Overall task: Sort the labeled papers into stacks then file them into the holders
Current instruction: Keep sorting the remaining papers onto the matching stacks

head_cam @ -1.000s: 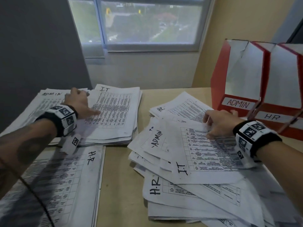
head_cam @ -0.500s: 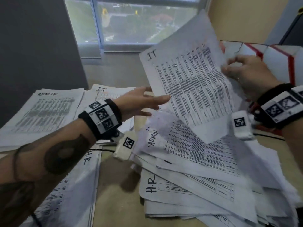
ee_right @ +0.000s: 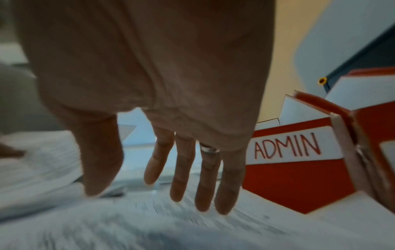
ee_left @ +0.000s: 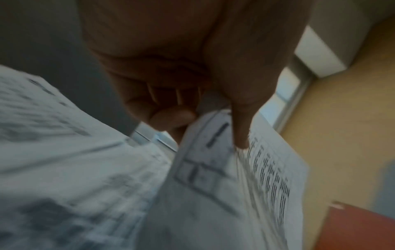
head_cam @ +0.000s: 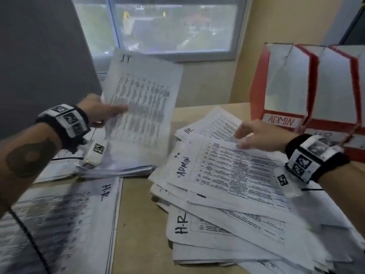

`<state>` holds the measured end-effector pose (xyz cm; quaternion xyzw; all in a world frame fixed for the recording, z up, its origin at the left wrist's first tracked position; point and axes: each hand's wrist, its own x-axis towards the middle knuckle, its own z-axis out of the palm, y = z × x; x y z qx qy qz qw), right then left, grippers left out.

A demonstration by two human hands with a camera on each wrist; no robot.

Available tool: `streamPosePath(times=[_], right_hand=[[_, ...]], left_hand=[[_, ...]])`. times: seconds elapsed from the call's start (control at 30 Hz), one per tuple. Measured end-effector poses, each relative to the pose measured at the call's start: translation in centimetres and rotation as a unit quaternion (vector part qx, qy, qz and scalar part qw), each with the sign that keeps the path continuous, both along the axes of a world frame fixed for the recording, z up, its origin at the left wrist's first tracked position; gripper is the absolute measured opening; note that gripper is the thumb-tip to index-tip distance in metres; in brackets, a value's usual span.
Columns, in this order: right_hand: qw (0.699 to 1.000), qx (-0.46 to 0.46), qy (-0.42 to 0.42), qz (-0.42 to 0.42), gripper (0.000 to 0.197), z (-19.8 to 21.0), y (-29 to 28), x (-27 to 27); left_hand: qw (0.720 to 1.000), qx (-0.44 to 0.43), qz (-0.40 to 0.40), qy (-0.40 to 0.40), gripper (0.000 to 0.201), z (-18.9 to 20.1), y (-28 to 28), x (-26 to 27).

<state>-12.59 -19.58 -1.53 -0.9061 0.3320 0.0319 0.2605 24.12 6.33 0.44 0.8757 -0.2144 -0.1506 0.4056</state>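
An IT-marked sheet (head_cam: 142,107) is pinched between thumb and curled fingers (ee_left: 240,133) of the left hand (head_cam: 98,113), raised tilted above the far-left stack (head_cam: 118,169). The right hand (head_cam: 258,135) is held with straight, spread fingers (ee_right: 183,169) over the unsorted pile (head_cam: 227,194), whose top sheet is marked ADMIN, near the red ADMIN holder (head_cam: 280,91).

Two hands: left hand (head_cam: 98,113), right hand (head_cam: 260,135). One lifted sheet marked IT (head_cam: 142,107). Red file holders (head_cam: 256,91): three compartments visible, two labels legible. Left of the holders, one unsorted heap (head_cam: 227,194); farther left, sorted stacks, their number unclear behind the lifted sheet. One window (head_cam: 173,26) behind.
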Motion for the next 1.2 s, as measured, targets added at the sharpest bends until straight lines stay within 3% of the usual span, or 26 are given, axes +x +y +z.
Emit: streamPosePath(times=[0.1,0.23,0.3,0.43,0.57,0.63,0.77,0.83,0.87,0.9,0.97,1.03,1.07,1.13,1.2], right_hand=[[0.989,-0.053,0.134,0.028,0.053,-2.9,-0.2,-0.1],[0.985,-0.093,0.142,0.036,0.059,-4.3,-0.3,0.4],[0.985,-0.094,0.143,0.033,0.059,-4.2,-0.1,0.6],[0.986,-0.088,0.140,0.026,0.057,-4.4,0.0,0.7],[0.987,-0.085,0.134,0.024,0.053,-4.5,0.0,0.4],[0.987,-0.087,0.134,0.024,0.051,-4.5,0.1,0.3],[0.986,-0.099,0.136,0.023,0.049,-4.6,0.4,0.2],[0.985,-0.103,0.139,0.027,0.049,-4.8,0.4,0.1],[0.985,-0.101,0.138,0.027,0.049,-4.8,0.5,0.2],[0.985,-0.100,0.139,0.026,0.048,-4.8,0.4,0.2],[0.985,-0.102,0.139,0.027,0.048,-4.9,0.4,0.3],[0.984,-0.102,0.142,0.027,0.049,-4.9,0.3,0.4],[0.984,-0.101,0.143,0.027,0.049,-4.9,0.3,0.4],[0.984,-0.102,0.143,0.026,0.048,-4.9,0.3,0.3],[0.984,-0.103,0.141,0.025,0.049,-4.9,0.3,0.3]], left_hand=[[0.989,0.132,-0.036,0.056,0.043,-1.6,2.5,2.8],[0.971,0.212,-0.044,0.096,0.038,-4.5,4.5,5.0],[0.973,0.222,-0.037,0.052,0.057,-5.9,4.4,6.2],[0.983,0.183,-0.005,-0.022,0.034,-5.3,3.5,4.9],[0.989,0.139,0.001,-0.053,0.038,-5.0,2.3,4.6],[0.984,0.171,-0.004,-0.050,0.052,-5.3,1.9,4.9],[0.951,0.303,-0.018,-0.054,0.110,-5.6,1.4,5.0],[0.929,0.355,-0.007,-0.105,0.135,-5.2,1.2,4.7],[0.910,0.383,-0.010,-0.156,0.137,-4.7,1.1,4.5],[0.890,0.404,-0.027,-0.212,0.129,-4.2,1.0,4.2],[0.863,0.404,-0.111,-0.282,0.092,-3.3,0.8,3.8],[0.843,0.424,-0.207,-0.259,0.055,-2.9,0.7,3.1],[0.828,0.457,-0.234,-0.226,0.047,-3.2,0.9,2.8],[0.810,0.495,-0.269,-0.160,0.062,-4.0,1.2,2.3],[0.811,0.491,-0.275,-0.159,0.087,-4.9,1.7,2.3]])
